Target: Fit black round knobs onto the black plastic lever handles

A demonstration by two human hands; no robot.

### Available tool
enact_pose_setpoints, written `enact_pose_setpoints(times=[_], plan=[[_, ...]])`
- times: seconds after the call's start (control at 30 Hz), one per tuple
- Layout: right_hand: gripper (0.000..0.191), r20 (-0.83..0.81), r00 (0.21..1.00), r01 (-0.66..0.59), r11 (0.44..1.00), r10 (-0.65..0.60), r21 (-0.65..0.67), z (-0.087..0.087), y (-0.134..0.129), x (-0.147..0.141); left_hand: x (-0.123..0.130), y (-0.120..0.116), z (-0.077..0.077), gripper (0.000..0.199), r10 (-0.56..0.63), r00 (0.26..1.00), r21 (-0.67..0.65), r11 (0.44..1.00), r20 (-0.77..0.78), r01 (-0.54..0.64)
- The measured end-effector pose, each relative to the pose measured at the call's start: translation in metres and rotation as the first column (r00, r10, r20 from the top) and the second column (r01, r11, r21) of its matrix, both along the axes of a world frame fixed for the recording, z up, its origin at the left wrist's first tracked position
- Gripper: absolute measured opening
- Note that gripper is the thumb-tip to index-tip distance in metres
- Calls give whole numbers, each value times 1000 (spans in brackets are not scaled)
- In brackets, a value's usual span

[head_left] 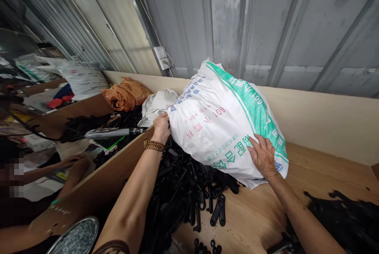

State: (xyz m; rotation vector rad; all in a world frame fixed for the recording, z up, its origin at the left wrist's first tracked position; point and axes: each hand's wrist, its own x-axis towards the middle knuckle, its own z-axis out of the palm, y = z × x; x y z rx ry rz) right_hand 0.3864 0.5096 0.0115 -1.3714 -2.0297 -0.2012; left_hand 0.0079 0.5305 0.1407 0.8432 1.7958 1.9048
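- Gripping the left edge of the printed white sack [207, 127] in the left hand [162, 127], with fingers curled closed.
- Resting the right hand [263, 155] on its near right side, half open, with fingers parted and bent against the cloth.
- At mid-scene, before the pale far board [322, 121], partly over black parts [183, 187]: the sack.
- Left, beyond the wooden divider [118, 177]: an orange bag [127, 93].

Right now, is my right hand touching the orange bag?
No, your right hand rests on the white sack, while the orange bag lies apart from it, beyond your left hand.
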Motion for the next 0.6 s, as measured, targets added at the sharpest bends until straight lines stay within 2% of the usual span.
enact_pose_setpoints(times=[0.1, 0.17, 0.2, 0.27, 0.3, 0.33, 0.37, 0.4, 0.43, 0.5, 0.53, 0.6], plan=[[38, -98, 995, 25, 1000, -26, -12, -19, 3, 26, 34, -26, 32, 11, -165, 986, 114, 980, 34, 161], [40, -183, 982, 39, 998, -48, -52, -27, 4, 46, 71, -36, 55, 18, -295, 955, 211, 935, 24, 284], [40, -246, 967, 41, 994, -64, -98, -29, 5, 56, 93, -36, 67, 21, -373, 928, 268, 895, 7, 357], [43, -380, 918, 28, 974, -114, -224, -26, 1, 76, 145, -22, 93, 27, -582, 807, 413, 713, -103, 567], [46, -432, 890, 20, 959, -146, -284, -22, -3, 86, 171, -9, 106, 28, -622, 768, 423, 660, -155, 621], [49, -467, 866, 16, 943, -179, -332, -17, -9, 95, 197, 7, 118, 26, -613, 766, 398, 665, -194, 632], [52, -482, 852, 18, 931, -205, -365, -12, -18, 103, 220, 23, 128, 23, -576, 788, 342, 711, -216, 614], [55, -489, 844, 16, 923, -219, -385, -7, -27, 110, 240, 37, 135, 22, -575, 789, 312, 724, -219, 615], [59, -500, 837, 0, 914, -222, -405, -2, -38, 115, 255, 46, 138, 22, -576, 786, 294, 728, -225, 619], [71, -550, 807, -76, 886, -214, -457, 2, -59, 120, 268, 50, 131, 24, -586, 766, 260, 722, -264, 641], [80, -573, 793, -113, 874, -207, -473, 1, -68, 120, 266, 43, 121, 28, -577, 757, 250, 719, -305, 649], [89, -598, 777, -146, 868, -196, -474, -4, -80, 117, 244, 22, 95, 45, -517, 753, 256, 727, -407, 637]])
